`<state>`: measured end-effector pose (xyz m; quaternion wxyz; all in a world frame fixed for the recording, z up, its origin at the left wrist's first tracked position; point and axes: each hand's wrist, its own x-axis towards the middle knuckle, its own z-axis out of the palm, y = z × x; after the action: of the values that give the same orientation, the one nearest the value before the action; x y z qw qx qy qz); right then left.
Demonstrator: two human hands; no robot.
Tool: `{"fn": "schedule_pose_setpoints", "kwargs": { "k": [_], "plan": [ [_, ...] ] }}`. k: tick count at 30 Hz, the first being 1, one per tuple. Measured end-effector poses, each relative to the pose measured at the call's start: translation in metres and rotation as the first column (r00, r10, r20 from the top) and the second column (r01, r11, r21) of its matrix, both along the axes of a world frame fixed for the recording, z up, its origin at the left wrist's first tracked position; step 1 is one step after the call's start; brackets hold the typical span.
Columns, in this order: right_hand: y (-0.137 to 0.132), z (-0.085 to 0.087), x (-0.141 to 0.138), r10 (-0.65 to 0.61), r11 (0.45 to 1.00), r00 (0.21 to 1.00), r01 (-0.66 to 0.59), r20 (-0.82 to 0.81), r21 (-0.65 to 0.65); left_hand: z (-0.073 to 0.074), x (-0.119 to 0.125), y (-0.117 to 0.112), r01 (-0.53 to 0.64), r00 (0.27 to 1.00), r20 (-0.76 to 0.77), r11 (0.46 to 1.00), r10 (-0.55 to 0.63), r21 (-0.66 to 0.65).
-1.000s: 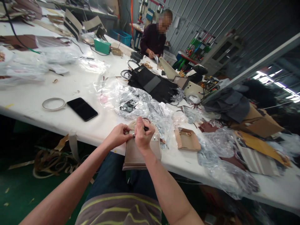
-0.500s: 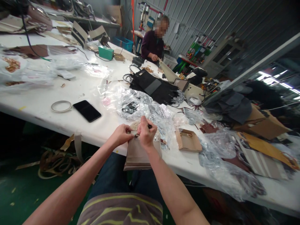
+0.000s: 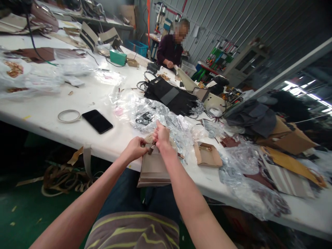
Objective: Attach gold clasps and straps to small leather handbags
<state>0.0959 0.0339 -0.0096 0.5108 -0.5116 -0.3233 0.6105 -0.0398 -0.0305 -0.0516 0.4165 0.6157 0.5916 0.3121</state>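
A small beige leather bag [image 3: 153, 169] stands against the near edge of the white table [image 3: 46, 114], over my lap. My left hand [image 3: 136, 148] is closed in a pinch on the bag's top edge, at a small metal fitting. My right hand [image 3: 161, 135] is closed just above the bag's top, gripping a thin dark piece that reaches down to that fitting; I cannot make out what the piece is. Both hands touch at the top of the bag.
A black phone [image 3: 97, 121] and a grey ring [image 3: 68, 116] lie left of my hands. Clear plastic bags [image 3: 150, 112], a beige leather piece [image 3: 207, 154], black bags [image 3: 169, 95] and brown boxes [image 3: 287, 138] crowd the table. Another person [image 3: 169, 48] works at the far end.
My right hand has lifted slightly from the bag's top and closed tighter. The left hand stays pinched on the top edge. The view shifted a little.
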Motion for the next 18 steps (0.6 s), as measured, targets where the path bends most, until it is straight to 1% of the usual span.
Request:
{"fn": "schedule_pose_setpoints", "kwargs": {
  "k": [2, 3, 4, 5, 7, 9, 10, 12, 15, 18],
  "plan": [
    [0.011, 0.003, 0.000, 0.044, 0.995, 0.999, -0.044, -0.004, -0.093, 0.002, 0.000, 0.000, -0.001, 1.000, -0.003, 1.000, 0.001, -0.003],
    [0.012, 0.005, 0.001, 0.062, 0.993, 0.998, -0.062, -0.007, -0.101, 0.002, 0.000, 0.000, 0.005, 1.000, 0.006, 1.000, -0.004, -0.006],
    [0.011, 0.008, 0.002, 0.068, 0.994, 0.997, -0.070, -0.020, -0.081, 0.002, -0.001, 0.000, 0.007, 1.000, 0.020, 1.000, -0.007, -0.009],
    [0.007, 0.011, 0.005, 0.058, 0.998, 0.997, -0.060, -0.041, -0.037, 0.001, -0.001, 0.000, 0.006, 0.999, 0.040, 1.000, -0.006, -0.011],
    [-0.005, 0.016, 0.010, 0.004, 0.993, 0.996, 0.007, -0.091, 0.117, -0.001, -0.002, -0.001, 0.000, 0.997, 0.079, 1.000, 0.001, -0.017],
    [-0.021, 0.019, 0.013, -0.054, 0.952, 0.993, 0.082, -0.102, 0.294, -0.005, -0.003, -0.001, -0.008, 0.994, 0.112, 1.000, 0.011, -0.024],
    [-0.028, 0.019, 0.014, -0.070, 0.929, 0.995, 0.091, -0.073, 0.359, -0.008, -0.003, -0.001, -0.009, 0.992, 0.128, 0.999, 0.013, -0.031],
    [-0.042, 0.016, 0.012, -0.083, 0.899, 0.996, 0.061, 0.031, 0.434, -0.011, -0.003, -0.001, 0.000, 0.987, 0.160, 0.999, 0.008, -0.048],
    [-0.059, 0.007, 0.005, -0.109, 0.871, 0.975, 0.000, 0.192, 0.491, -0.016, -0.004, -0.002, 0.014, 0.979, 0.202, 0.999, -0.004, -0.048],
    [-0.067, 0.001, 0.000, -0.156, 0.836, 0.938, -0.042, 0.311, 0.547, -0.017, -0.005, -0.004, -0.012, 0.981, 0.195, 1.000, 0.013, -0.010]
  ]
}}
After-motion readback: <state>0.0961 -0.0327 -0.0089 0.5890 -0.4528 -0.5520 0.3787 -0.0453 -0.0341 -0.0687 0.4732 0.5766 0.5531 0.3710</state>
